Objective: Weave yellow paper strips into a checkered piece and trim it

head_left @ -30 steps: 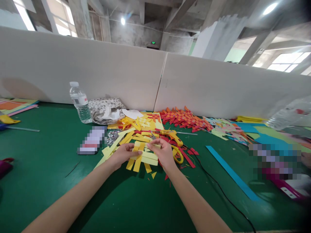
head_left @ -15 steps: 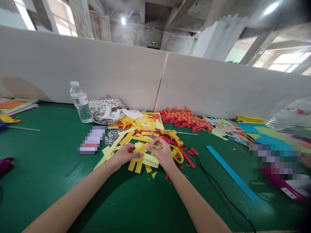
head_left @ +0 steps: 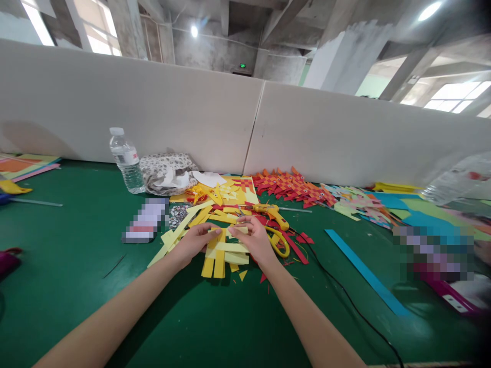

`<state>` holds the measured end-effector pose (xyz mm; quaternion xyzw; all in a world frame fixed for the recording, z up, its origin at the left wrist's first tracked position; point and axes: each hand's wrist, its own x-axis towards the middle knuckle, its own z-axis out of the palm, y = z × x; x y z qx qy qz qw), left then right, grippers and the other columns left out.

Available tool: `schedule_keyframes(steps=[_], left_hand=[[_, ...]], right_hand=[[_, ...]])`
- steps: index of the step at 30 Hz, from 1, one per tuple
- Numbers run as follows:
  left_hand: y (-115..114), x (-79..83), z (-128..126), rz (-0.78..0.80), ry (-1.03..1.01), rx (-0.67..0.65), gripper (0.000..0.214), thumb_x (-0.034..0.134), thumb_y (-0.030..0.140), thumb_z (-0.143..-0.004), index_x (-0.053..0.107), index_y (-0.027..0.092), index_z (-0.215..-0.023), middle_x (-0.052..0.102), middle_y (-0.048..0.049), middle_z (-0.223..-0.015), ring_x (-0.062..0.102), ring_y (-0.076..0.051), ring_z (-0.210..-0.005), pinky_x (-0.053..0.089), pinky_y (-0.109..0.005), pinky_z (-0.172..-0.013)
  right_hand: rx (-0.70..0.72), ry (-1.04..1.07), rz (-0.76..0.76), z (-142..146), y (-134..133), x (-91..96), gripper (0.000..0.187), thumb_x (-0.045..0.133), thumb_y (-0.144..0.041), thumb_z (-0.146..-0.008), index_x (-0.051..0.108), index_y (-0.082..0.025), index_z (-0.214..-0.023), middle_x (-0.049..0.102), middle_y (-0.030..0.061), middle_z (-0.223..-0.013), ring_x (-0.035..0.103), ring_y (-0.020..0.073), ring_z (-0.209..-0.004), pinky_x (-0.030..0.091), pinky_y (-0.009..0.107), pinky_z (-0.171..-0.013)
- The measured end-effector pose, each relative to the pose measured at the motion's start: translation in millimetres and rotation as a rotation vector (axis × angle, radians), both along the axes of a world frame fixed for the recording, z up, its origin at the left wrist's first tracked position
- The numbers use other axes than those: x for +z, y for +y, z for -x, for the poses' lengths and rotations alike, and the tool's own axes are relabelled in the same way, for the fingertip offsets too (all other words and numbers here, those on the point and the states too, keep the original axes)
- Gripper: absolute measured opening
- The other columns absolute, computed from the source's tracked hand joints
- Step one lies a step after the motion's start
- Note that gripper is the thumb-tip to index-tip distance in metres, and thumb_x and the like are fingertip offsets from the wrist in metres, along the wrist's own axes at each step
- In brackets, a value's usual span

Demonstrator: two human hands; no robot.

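Note:
Between my hands are woven paper strips (head_left: 219,255), deep yellow ones running down and pale yellow ones crossing them. My left hand (head_left: 197,242) pinches the upper left of the weave, thumb on top. My right hand (head_left: 253,237) grips the pale strips at the upper right between thumb and fingers. Just beyond my hands lies a heap of loose yellow strips (head_left: 199,217). Scissors with yellow handles (head_left: 286,247) rest right of my right hand, partly hidden. A yellow glue gun (head_left: 273,210) lies behind them, its black cord trailing to the front right.
At the back left stand a water bottle (head_left: 128,163) and a patterned cloth bag (head_left: 166,171). A phone (head_left: 146,220) lies left of my hands. Red-orange woven paper fish (head_left: 291,186) pile up along the partition (head_left: 184,112). A blue strip (head_left: 364,271) lies to the right.
The woven strips have tilted, so the deep yellow ends hang lower toward me and the pale strips stand apart. My left thumb has shifted up onto the yellow strips.

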<state>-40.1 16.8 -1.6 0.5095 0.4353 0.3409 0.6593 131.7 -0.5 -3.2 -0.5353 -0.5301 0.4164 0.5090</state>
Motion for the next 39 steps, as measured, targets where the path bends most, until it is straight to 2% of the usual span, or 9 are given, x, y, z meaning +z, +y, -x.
schedule_keyframes(steps=[5,10,14,18,24,29,31,35,39], left_hand=[[2.2,-0.4,0.9,-0.022,0.006,0.087,0.036,0.067,0.047,-0.062,0.061,0.018,-0.083,0.060,0.0025,-0.064,0.054,-0.010,-0.053,0.037,-0.018,-0.045],[1.2,3.4,1.4,0.007,-0.043,0.127,0.039,0.068,0.046,-0.061,0.060,0.019,-0.088,0.064,-0.0009,-0.074,0.059,-0.015,-0.063,0.045,-0.023,-0.054],[-1.1,8.8,1.9,0.001,-0.039,0.111,0.043,0.068,0.045,-0.062,0.061,0.021,-0.097,0.066,-0.0027,-0.081,0.060,-0.016,-0.068,0.046,-0.024,-0.055],[-1.0,9.3,1.9,-0.003,-0.009,0.071,0.037,0.068,0.044,-0.062,0.063,0.020,-0.090,0.064,-0.0016,-0.075,0.059,-0.014,-0.064,0.044,-0.021,-0.052],[-0.4,6.1,0.7,-0.018,0.021,0.030,0.036,0.069,0.042,-0.061,0.060,0.020,-0.088,0.062,-0.0001,-0.074,0.057,-0.011,-0.064,0.044,-0.019,-0.052],[3.6,0.4,2.7,-0.055,0.018,0.070,0.039,0.074,0.037,-0.057,0.058,0.019,-0.088,0.058,0.0039,-0.058,0.053,-0.009,-0.049,0.038,-0.017,-0.044],[7.4,-2.6,4.5,-0.027,-0.040,0.103,0.041,0.075,0.036,-0.056,0.058,0.019,-0.089,0.061,0.0029,-0.060,0.055,-0.010,-0.050,0.040,-0.018,-0.045],[14.8,-5.4,8.5,0.042,-0.180,0.172,0.046,0.078,0.031,-0.053,0.057,0.019,-0.092,0.067,-0.0019,-0.073,0.063,-0.016,-0.066,0.048,-0.023,-0.058],[17.0,-3.7,11.1,0.042,-0.209,0.212,0.046,0.078,0.029,-0.054,0.056,0.019,-0.093,0.067,-0.0019,-0.073,0.064,-0.015,-0.068,0.048,-0.023,-0.061]], right_hand=[[0.174,0.028,0.111,-0.5,-2.2,0.7,0.056,0.075,-0.033,-0.054,0.049,-0.021,-0.103,0.067,0.0014,-0.074,0.065,0.0196,-0.072,0.050,0.031,-0.064],[0.126,0.029,0.109,-1.2,-3.4,1.0,0.066,0.077,-0.030,-0.050,0.050,-0.021,-0.110,0.067,0.0007,-0.072,0.064,0.0200,-0.070,0.050,0.030,-0.060],[0.108,-0.006,0.098,-2.3,-2.2,2.7,0.065,0.075,-0.030,-0.055,0.045,-0.020,-0.112,0.065,-0.0002,-0.072,0.064,0.0177,-0.063,0.050,0.029,-0.059],[0.085,0.037,0.025,-2.2,-0.2,2.4,0.055,0.072,-0.027,-0.058,0.046,-0.021,-0.106,0.066,0.0000,-0.073,0.064,0.0170,-0.062,0.051,0.031,-0.063],[0.049,0.073,0.022,-1.4,1.8,-2.7,0.054,0.072,-0.028,-0.058,0.045,-0.022,-0.104,0.066,-0.0002,-0.072,0.064,0.0180,-0.058,0.051,0.033,-0.062],[0.058,0.042,0.026,0.0,-0.4,-1.6,0.068,0.072,-0.032,-0.059,0.041,-0.022,-0.119,0.067,0.0012,-0.076,0.064,0.0181,-0.065,0.050,0.033,-0.065],[0.051,0.021,0.016,0.5,-2.4,1.6,0.074,0.072,-0.035,-0.061,0.038,-0.023,-0.125,0.066,0.0009,-0.074,0.063,0.0187,-0.069,0.050,0.032,-0.064],[0.138,0.042,0.051,1.0,-7.1,9.5,0.075,0.068,-0.040,-0.066,0.034,-0.022,-0.130,0.064,-0.0009,-0.065,0.063,0.0180,-0.066,0.049,0.029,-0.059],[0.235,0.067,0.113,1.6,-9.9,12.3,0.077,0.071,-0.037,-0.062,0.035,-0.025,-0.129,0.065,-0.0007,-0.074,0.062,0.0155,-0.059,0.048,0.027,-0.054]])
